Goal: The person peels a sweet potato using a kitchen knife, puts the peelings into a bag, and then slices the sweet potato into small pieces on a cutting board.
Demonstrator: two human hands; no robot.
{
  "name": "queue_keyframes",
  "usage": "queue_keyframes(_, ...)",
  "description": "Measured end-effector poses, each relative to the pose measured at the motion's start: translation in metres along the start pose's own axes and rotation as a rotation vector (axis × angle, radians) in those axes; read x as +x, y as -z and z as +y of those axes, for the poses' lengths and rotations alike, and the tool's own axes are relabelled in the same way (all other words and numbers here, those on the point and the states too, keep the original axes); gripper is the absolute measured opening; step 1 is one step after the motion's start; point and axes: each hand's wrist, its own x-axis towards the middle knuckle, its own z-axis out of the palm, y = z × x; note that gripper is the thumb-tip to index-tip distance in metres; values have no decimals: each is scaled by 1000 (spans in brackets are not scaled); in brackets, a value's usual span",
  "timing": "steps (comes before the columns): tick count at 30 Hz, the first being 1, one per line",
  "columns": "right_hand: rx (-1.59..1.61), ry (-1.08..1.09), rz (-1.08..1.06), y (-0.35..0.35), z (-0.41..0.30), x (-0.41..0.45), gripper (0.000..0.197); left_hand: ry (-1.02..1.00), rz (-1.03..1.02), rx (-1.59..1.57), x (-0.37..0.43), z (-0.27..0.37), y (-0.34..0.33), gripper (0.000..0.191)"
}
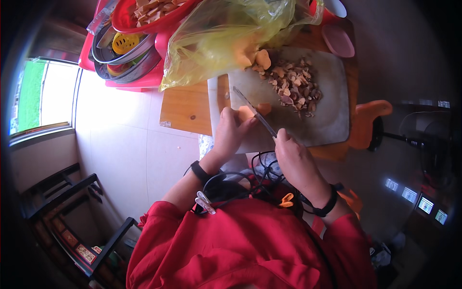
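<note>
My left hand [232, 132] grips a piece of orange-fleshed root vegetable [245, 113] at the near left of the white cutting board [332, 72]. In my right hand [294, 155] is a knife [266, 125], its blade slanting up and left across the right side of that piece. Just beyond the blade lies another orange chunk [264, 108]. A heap of peelings and trimmings [297, 85] covers the board's far middle. At the far edge, larger orange pieces [263, 59] sit by the mouth of a yellow translucent plastic bag [213, 39].
A red basin [119, 21] of cut orange pieces stands far left, beside nested metal bowls [126, 59] holding a yellow slotted utensil [125, 43]. A pink dish [338, 40] rests on the wooden table [184, 108]. Black cables [265, 166] hang at my lap. An orange plastic object [364, 123] is right of the table.
</note>
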Motion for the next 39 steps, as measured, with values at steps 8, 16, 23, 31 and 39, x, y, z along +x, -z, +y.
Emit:
queue_keyframes(8,57,37,106,-48,3,42,12,-51,-15,4,-1,-5,0,52)
queue_keyframes(16,230,60,223,-48,21,36,16,-63,-5,146,-6,18,1,60)
queue_keyframes(23,222,-10,183,-14,26,-1,19,-185,-45,209,6,20,11,54)
queue_keyframes(31,191,-4,110,-3,18,-14,18,-119,62,117,0,11,11,42)
queue_keyframes(39,116,-52,-6,-3,4,-1,13,-121,-11,232,0,10,14,34)
